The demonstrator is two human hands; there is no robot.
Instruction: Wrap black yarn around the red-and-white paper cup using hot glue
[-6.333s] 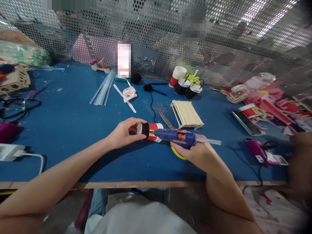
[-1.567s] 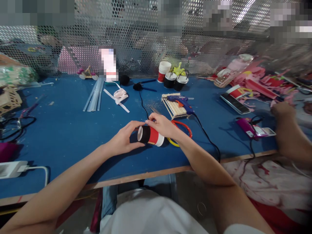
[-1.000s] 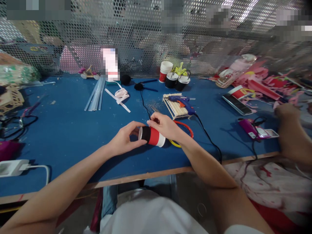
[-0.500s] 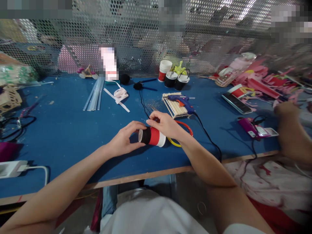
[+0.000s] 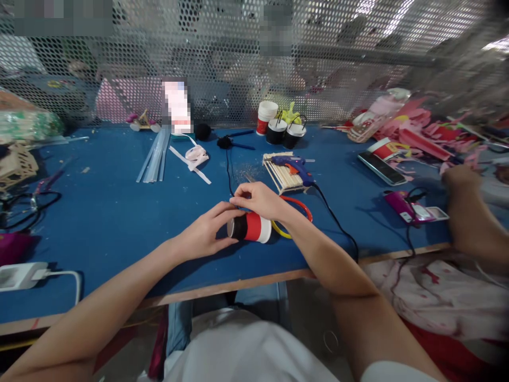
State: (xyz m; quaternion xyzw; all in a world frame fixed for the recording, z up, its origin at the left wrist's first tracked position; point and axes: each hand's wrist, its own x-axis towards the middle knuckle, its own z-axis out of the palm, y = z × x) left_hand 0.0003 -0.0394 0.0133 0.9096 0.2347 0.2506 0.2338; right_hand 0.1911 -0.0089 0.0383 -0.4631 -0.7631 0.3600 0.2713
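Note:
A paper cup [image 5: 253, 227] lies on its side near the table's front edge, white at the rim, with a red band and a black band. My left hand [image 5: 207, 228] grips its black end, thumb below and fingers above. Just over the cup, my right hand [image 5: 256, 200] is closed in a pinch at a black cord [image 5: 229, 172]. That cord runs back to a small black bundle [image 5: 225, 142]. The fingertips of both hands meet at the cup's far side, so the cord's end there is hidden. Behind my right wrist lies a red and yellow ring [image 5: 304, 204].
A blue glue gun [image 5: 292, 163] rests on a rack of wooden sticks [image 5: 284, 180], its cable trailing right. Cups with black handles [image 5: 294, 135], clear glue sticks [image 5: 155, 156] and white ribbon [image 5: 196, 155] lie farther back. A co-worker's arm [image 5: 473, 212] is at right, near a phone [image 5: 382, 168].
My right hand has shifted slightly left along the cup, closer to my left fingers. The cup stays on its side in my left hand. The view has moved a little.

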